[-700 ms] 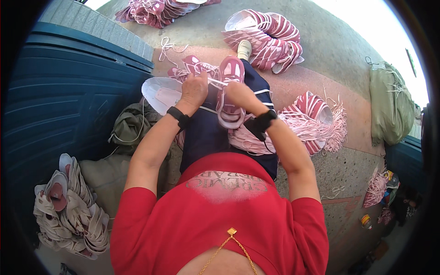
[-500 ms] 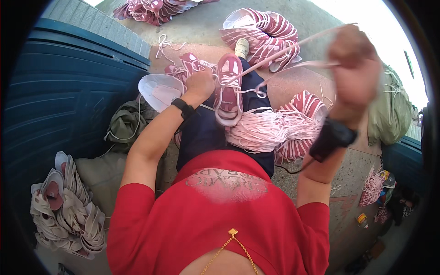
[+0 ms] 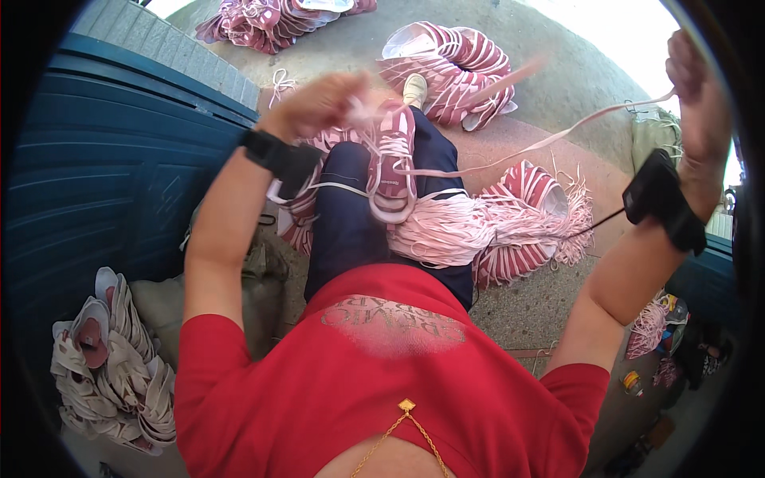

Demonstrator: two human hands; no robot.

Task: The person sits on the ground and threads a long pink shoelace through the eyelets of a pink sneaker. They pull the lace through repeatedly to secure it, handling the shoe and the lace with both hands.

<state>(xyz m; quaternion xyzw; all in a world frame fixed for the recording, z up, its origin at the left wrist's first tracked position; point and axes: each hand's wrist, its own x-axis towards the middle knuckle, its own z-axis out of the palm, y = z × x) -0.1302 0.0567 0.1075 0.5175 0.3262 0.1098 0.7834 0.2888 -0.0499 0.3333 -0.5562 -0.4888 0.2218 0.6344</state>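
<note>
Fingers curled together in a fist, the person's right hand grips a pale pink lace that sags in a flat, soft ribbon down to the shoe upper. That piece lies on the lap against smooth navy trousers, its toe pointing away from the body, dusky pink panels crossed by whitish lacing and ending in a rounded, padded collar. Beside it on the thigh spills a thick, stringy hank of laces, touching a ribbed roll of uppers. Farther off, past the foot, a curved stack of pink and white uppers fans out on grey concrete.

Motion smears the left hand, up by the toe of the shoe; I can't tell whether its fingers are pinching anything. Its forearm partly covers more pink pieces behind, and a blurred pink streak crosses before the stack, too faint to trace.
</note>
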